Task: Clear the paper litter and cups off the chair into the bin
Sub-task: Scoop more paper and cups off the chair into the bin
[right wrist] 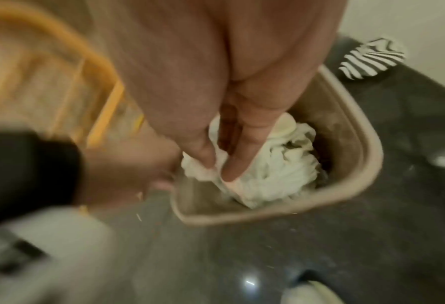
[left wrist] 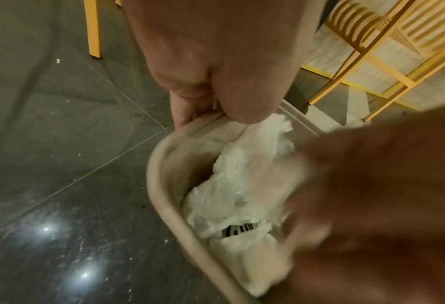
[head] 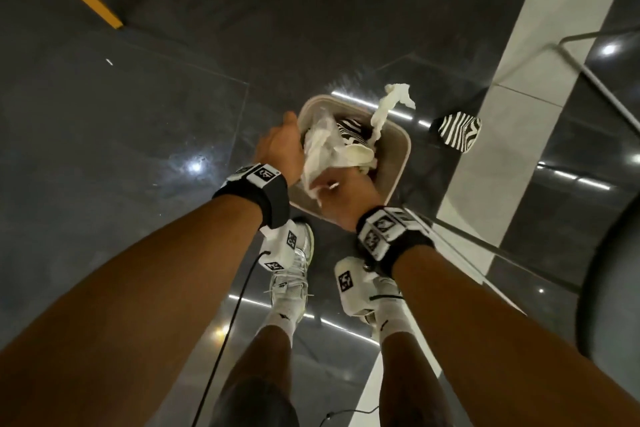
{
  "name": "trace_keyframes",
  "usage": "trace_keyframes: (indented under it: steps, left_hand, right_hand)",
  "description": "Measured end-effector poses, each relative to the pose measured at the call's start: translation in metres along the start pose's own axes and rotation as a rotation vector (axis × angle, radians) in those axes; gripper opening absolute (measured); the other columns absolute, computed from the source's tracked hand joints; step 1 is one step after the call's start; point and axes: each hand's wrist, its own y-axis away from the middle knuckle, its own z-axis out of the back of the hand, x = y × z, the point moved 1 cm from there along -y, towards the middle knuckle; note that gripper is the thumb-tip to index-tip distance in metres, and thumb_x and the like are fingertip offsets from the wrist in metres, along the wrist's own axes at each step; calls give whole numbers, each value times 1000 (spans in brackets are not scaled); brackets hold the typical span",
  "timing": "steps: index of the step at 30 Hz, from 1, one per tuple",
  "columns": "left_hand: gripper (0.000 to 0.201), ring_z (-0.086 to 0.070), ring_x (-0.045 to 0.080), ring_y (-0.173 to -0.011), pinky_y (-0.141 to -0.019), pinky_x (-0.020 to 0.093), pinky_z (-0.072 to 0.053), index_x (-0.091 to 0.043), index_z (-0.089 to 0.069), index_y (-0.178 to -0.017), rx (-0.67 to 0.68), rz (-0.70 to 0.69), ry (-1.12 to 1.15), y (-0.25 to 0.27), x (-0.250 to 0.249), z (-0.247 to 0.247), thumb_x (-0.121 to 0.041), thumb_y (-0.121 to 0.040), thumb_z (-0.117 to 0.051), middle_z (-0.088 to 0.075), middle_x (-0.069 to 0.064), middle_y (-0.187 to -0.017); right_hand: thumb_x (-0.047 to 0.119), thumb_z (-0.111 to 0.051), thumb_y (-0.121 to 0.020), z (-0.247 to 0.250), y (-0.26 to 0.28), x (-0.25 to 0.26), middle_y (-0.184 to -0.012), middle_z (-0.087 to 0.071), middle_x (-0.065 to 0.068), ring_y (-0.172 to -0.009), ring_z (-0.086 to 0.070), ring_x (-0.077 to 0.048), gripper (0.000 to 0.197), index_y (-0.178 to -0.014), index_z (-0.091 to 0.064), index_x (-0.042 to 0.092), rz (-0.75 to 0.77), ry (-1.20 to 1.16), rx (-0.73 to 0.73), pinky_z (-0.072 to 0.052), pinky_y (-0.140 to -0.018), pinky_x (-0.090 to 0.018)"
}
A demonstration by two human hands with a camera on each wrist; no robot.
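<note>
A beige bin stands on the dark floor between my feet and a white floor strip. It is stuffed with crumpled white paper, and a zebra-striped cup lies among it. My left hand grips the bin's left rim, fingers curled over the outside. My right hand reaches into the near side, and its thumb and fingers pinch the paper. A tissue strip hangs over the far rim. A second striped cup lies on the floor to the right of the bin.
The chair's dark seat and its metal frame are at the right. Yellow furniture legs stand to the left and a yellow rack behind the bin. My white shoes are just in front of the bin.
</note>
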Motion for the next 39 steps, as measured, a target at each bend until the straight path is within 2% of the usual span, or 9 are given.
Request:
trace_keyframes:
  steps: [3,6,8,12,18,23,28,34,39]
  left_hand:
    - [30,-64,44,-105,-84,49,-52,-9,-45,-123,12,15,86,3,10,-3,-19,-96,-54,-65,22,-115]
    - [26,-63,46,-105,-85,50,-52,-9,-48,-122,-31,3,122,8,15,-5,-12,-96,-49,-66,23,-113]
    - [26,-63,45,-105,-83,48,-50,-9,-49,-123,-29,-6,132,10,15,-5,-12,-97,-47,-66,24,-113]
    - [26,-64,43,-105,-78,42,-46,-10,-48,-124,-25,9,141,9,10,-3,-14,-98,-46,-66,21,-113]
    - [26,-67,44,-92,-79,51,-56,-7,-44,-120,-97,-25,292,0,-16,6,-6,-94,-47,-67,23,-101]
    - [21,-65,42,-93,-77,49,-54,-8,-47,-118,-133,-5,336,-19,-39,9,-12,-98,-43,-66,23,-103]
    - [16,-66,40,-86,-73,48,-56,-8,-47,-113,-103,-42,314,-23,-49,6,-10,-98,-44,-66,20,-92]
    - [15,-65,39,-85,-69,44,-51,-8,-51,-110,-141,-13,330,-33,-42,8,-14,-96,-48,-65,17,-88]
    - [23,-64,40,-85,-75,50,-55,-10,-50,-115,-212,-49,317,-58,-43,11,-19,-94,-48,-66,19,-96]
  right_hand:
    - [35,-54,-94,-5,-7,-4,-124,-63,-6,-114,-62,-28,34,-120,-67,17,-30,436,144,-53,-96,-40]
    - [36,-60,-89,39,-17,-5,-127,-54,-4,-109,-60,-27,32,-118,-63,23,74,374,-400,-55,-90,-44]
    - [26,-65,-86,73,-36,-14,-140,-43,-6,-118,-54,-30,50,-133,-51,30,69,403,-543,-52,-97,-45]
    - [23,-55,-92,113,-70,-22,-129,-59,-11,-115,-52,-36,36,-128,-59,26,65,616,-348,-44,-97,-45]
    - [23,-53,-97,117,-40,-29,-131,-58,-7,-111,-52,-35,33,-128,-63,18,257,619,-607,-44,-90,-43]
    - [19,-65,-89,109,-44,-35,-118,-66,-2,-110,-58,-28,23,-111,-68,21,360,701,-421,-43,-97,-44]
    - [29,-66,-88,136,-62,-41,-131,-44,0,-110,-55,-19,33,-119,-55,24,133,214,-640,-50,-98,-34]
    - [27,-55,-90,184,-78,-78,-114,-68,-3,-103,-66,-27,26,-116,-57,23,-200,-155,-877,-52,-86,-34]
    - [29,-60,-92,175,-119,-182,-131,-62,-17,-116,-61,-36,44,-130,-58,9,-683,-105,-436,-43,-82,-31]
